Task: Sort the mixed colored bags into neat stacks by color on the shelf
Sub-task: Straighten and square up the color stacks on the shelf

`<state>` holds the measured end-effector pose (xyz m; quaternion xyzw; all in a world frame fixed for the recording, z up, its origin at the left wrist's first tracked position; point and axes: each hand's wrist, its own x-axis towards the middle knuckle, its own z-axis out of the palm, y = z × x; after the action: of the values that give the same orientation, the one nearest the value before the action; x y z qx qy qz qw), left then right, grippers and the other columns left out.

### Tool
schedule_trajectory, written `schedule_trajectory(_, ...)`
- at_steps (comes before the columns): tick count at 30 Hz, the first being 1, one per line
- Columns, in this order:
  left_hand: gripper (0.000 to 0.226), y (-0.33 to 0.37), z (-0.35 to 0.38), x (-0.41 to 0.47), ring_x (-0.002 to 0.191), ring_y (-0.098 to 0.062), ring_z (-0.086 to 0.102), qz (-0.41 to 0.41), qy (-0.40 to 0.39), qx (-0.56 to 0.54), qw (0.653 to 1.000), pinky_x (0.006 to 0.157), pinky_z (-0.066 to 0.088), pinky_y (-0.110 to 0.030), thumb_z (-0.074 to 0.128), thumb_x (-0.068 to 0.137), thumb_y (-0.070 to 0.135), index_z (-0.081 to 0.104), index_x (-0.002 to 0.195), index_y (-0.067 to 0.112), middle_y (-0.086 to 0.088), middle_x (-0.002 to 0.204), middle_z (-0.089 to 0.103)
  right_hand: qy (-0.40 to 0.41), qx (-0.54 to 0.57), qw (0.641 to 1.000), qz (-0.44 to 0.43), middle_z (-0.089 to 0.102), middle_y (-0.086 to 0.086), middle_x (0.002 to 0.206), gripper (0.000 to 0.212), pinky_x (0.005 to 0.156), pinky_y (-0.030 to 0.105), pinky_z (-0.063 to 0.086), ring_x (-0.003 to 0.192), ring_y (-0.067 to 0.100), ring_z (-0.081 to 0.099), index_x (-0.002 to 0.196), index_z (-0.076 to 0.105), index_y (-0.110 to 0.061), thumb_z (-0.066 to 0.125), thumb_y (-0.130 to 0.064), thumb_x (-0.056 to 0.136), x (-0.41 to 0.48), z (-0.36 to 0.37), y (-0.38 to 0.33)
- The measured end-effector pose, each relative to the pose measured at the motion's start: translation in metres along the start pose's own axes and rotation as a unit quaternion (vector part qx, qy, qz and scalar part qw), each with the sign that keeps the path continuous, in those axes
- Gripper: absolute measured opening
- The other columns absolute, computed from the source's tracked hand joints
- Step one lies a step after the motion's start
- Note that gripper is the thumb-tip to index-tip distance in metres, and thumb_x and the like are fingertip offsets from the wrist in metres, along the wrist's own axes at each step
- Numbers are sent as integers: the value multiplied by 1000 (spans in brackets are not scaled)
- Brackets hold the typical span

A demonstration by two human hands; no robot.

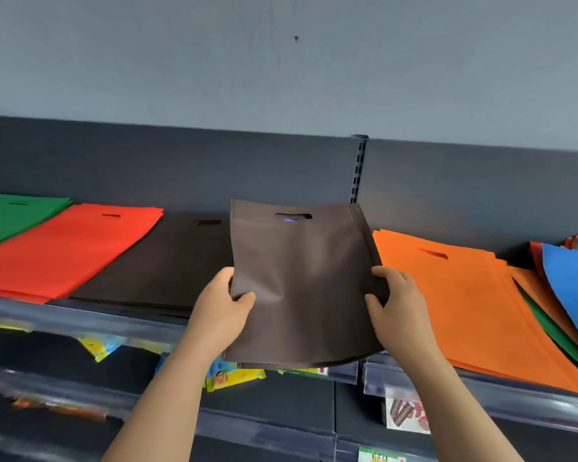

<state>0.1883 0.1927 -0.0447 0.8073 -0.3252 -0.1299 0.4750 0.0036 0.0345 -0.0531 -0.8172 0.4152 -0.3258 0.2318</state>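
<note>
My left hand (221,301) and right hand (394,295) pinch the brown bag (301,281). I should lay it flat on the dark pile (161,261) at nine o'clock, edges matching.

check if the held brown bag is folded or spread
Spread: the brown bag shows its full face, left hand and right hand gripping its sides.

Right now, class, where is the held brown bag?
Centre of the head view: the brown bag is held up before the shelf, between the dark stack at left and the orange stack at right.
</note>
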Motion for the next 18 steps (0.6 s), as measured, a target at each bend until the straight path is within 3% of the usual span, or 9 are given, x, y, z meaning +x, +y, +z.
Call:
schedule_trajectory(4, 35, -24, -32, 10, 79, -10, 62, -33, -15, -8, 999, 59, 44, -23, 57, 83, 9, 52, 110, 31, 11, 93, 65, -23, 9, 1000, -3, 48, 2, 128, 43, 87, 23, 41, 110, 18, 51, 134, 45, -17, 54, -11, 92, 8, 34, -31)
schedule_trajectory(10, 60, -55, -77, 37, 79, -2, 59, -32, 62, 20, 997, 59, 41, -18, 61, 84, 6, 41, 136, 29, 11, 101, 64, -48, 26, 998, -39, 49, 2, 129, 45, 84, 19, 37, 111, 17, 51, 135, 45, -17, 56, -15, 92, 31, 83, -67)
schedule_trajectory(12, 63, -68, -93, 50, 88, -6, 60, -36, 86, 43, 995, 67, 45, -21, 63, 85, 9, 38, 140, 26, 5, 111, 63, -61, 29, 997, -46, 49, 2, 130, 45, 84, 18, 36, 113, 16, 50, 136, 44, -17, 57, -17, 92, 34, 100, -79)
schedule_trajectory(15, 65, -87, -116, 73, 115, -23, 55, -48, 110, 88, 989, 93, 45, -36, 66, 85, 13, 37, 143, 22, -5, 129, 58, -76, 27, 995, -50, 48, 2, 130, 46, 87, 21, 38, 113, 16, 49, 136, 44, -16, 57, -21, 92, 35, 125, -97)
schedule_trajectory(18, 64, -106, -135, 95, 124, -26, 49, -47, 100, 134, 985, 99, 43, -38, 66, 85, 12, 37, 143, 18, -7, 134, 54, -85, 15, 995, -43, 48, 1, 131, 47, 89, 26, 41, 113, 17, 50, 137, 43, -17, 57, -23, 92, 34, 146, -114)
